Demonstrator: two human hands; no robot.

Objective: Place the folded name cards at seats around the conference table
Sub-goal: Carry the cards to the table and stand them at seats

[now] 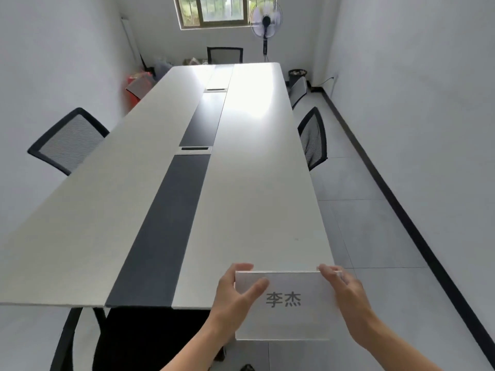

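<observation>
A folded white name card (285, 317) with two dark printed characters is held up at the near right corner of the long conference table (251, 188). My left hand (235, 293) grips its left edge, thumb across the front. My right hand (345, 293) grips its right edge. The card's lower part hangs past the table's near end. The table is white with a dark strip down its middle, and I see no other cards on it.
Black mesh chairs stand at the left side (68, 139), at the right side (313, 139) and at the far end (225, 54). A standing fan (266, 22) and a waste bin (297, 76) are at the back right. A tiled aisle (375, 236) runs along the right wall.
</observation>
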